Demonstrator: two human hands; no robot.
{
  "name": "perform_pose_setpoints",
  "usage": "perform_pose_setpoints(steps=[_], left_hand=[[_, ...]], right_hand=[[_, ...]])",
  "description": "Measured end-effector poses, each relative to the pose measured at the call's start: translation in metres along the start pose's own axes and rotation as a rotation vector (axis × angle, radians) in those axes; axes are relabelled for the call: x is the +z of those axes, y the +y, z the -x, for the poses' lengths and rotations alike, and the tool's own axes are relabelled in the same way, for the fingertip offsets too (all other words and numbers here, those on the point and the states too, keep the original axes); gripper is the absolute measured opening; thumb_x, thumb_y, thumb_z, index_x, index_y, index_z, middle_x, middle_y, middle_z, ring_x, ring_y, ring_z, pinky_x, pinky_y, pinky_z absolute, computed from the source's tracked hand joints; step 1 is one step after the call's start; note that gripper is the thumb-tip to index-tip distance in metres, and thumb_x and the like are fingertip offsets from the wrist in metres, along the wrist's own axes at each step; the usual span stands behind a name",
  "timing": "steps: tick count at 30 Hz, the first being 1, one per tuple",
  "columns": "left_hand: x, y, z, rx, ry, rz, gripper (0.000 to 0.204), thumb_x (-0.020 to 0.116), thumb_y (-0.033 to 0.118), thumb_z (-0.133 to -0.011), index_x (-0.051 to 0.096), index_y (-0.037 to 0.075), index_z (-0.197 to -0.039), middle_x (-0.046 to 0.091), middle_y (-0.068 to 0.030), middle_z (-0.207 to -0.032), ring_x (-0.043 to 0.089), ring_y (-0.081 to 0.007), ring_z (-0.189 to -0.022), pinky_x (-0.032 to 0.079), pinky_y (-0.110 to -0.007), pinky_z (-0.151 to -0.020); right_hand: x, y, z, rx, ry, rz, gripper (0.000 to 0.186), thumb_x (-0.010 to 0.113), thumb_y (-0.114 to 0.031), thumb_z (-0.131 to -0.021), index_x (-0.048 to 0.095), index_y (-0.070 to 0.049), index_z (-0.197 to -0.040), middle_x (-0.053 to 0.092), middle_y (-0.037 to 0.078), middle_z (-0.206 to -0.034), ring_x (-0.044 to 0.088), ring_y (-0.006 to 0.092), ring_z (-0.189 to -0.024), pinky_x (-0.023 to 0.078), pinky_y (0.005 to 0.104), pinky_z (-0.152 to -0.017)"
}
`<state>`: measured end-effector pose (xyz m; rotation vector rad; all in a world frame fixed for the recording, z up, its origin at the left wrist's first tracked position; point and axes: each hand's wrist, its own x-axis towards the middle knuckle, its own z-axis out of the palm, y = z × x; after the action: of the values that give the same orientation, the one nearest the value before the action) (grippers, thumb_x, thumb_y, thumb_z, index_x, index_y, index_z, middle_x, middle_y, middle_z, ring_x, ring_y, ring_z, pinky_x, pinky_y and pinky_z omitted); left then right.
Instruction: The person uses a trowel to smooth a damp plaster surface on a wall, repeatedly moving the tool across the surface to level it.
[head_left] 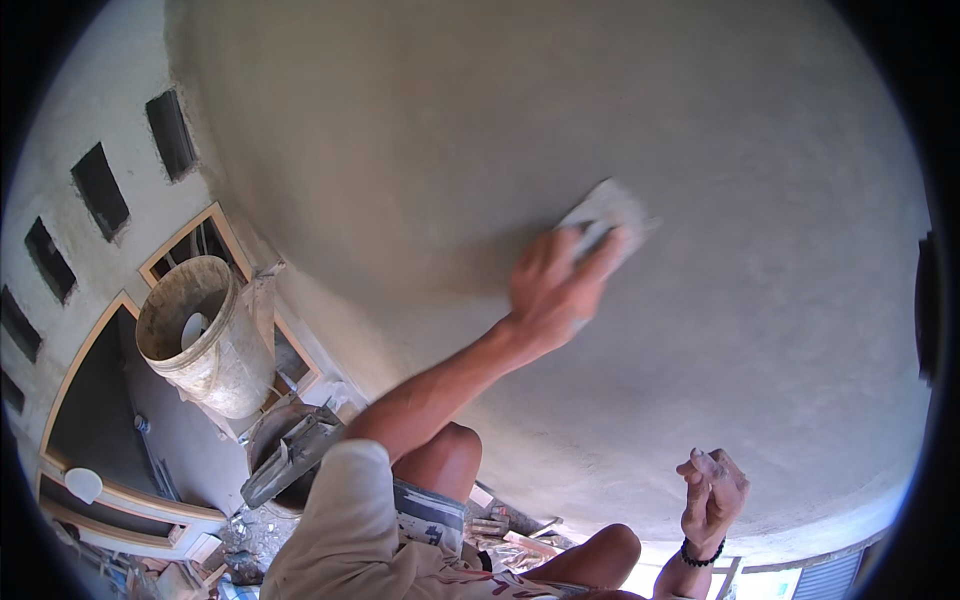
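My left hand [553, 283] is closed around the handle of a plastering trowel [610, 210], slightly blurred. Its grey blade lies against the grey plastered wall [420, 150], which curves across most of the picture. My right hand [715, 490], with a dark bead bracelet [703, 553] at the wrist, is raised at the lower right before the same surface. Its fingers are curled together, and pale smears show on the fingertips. Whether anything sits between them is not clear.
At the left stands a stained bucket [228, 345] with a white thing inside. Below it, grey-coated metal tools [295, 455] lie across another container. Wood-framed openings [85, 370] and several dark slots [100, 190] break the left wall. Wood scraps and rubble [255, 535] lie far below.
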<state>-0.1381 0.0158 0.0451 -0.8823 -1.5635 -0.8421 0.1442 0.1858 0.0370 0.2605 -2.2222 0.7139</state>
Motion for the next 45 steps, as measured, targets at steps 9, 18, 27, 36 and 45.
perform_pose_setpoints(steps=[9, 18, 27, 36, 45], left_hand=[[-0.061, -0.132, -0.05, -0.412, 0.151, -0.006, 0.034, 0.058, 0.011, -0.091, 0.061, 0.005, -0.124, 0.066, -0.0168, -0.115, 0.067, -0.0272, -0.099, 0.053, -0.036, -0.082], [-0.029, -0.032, -0.062, -0.012, -0.03, -0.133, 0.036, 0.066, 0.019, -0.088, 0.065, 0.023, -0.123, 0.062, -0.0132, -0.092, 0.065, -0.0292, -0.079, 0.055, -0.038, -0.068], [-0.054, -0.195, 0.028, -0.413, 0.336, -0.07, 0.035, 0.065, 0.017, -0.09, 0.063, 0.012, -0.125, 0.066, -0.016, -0.109, 0.069, -0.0245, -0.091, 0.055, -0.039, -0.073], [-0.08, -0.168, -0.127, -0.243, 0.192, -0.145, 0.033, 0.062, 0.022, -0.09, 0.064, 0.015, -0.122, 0.067, -0.0135, -0.092, 0.066, -0.0255, -0.07, 0.053, -0.035, -0.066], [-0.052, -0.128, -0.009, -0.23, 0.083, -0.174, 0.035, 0.062, 0.019, -0.09, 0.063, 0.017, -0.125, 0.066, -0.0177, -0.103, 0.065, -0.0292, -0.101, 0.054, -0.039, -0.078]], right_hand=[[0.003, -0.005, 0.0, 0.002, 0.005, 0.064, 0.029, 0.056, 0.007, -0.082, 0.068, -0.005, -0.106, 0.058, 0.008, -0.062, 0.061, 0.0187, -0.056, 0.048, 0.0289, -0.05], [0.029, -0.007, -0.021, -0.039, -0.06, -0.01, 0.02, 0.056, -0.009, -0.094, 0.068, -0.006, -0.11, 0.062, 0.011, -0.064, 0.061, 0.0195, -0.055, 0.042, 0.0292, -0.05], [0.029, -0.008, -0.022, 0.01, -0.107, 0.065, 0.031, 0.056, 0.008, -0.081, 0.068, -0.005, -0.106, 0.058, 0.009, -0.06, 0.062, 0.019, -0.056, 0.047, 0.0282, -0.05], [0.051, -0.012, -0.034, -0.025, -0.123, 0.066, 0.033, 0.055, 0.011, -0.078, 0.068, -0.004, -0.106, 0.06, 0.011, -0.062, 0.062, 0.0202, -0.056, 0.047, 0.0286, -0.05], [0.061, -0.009, -0.028, 0.066, -0.166, 0.064, 0.019, 0.055, -0.011, -0.095, 0.068, -0.006, -0.107, 0.063, 0.01, -0.064, 0.06, 0.0179, -0.055, 0.041, 0.0286, -0.048]])
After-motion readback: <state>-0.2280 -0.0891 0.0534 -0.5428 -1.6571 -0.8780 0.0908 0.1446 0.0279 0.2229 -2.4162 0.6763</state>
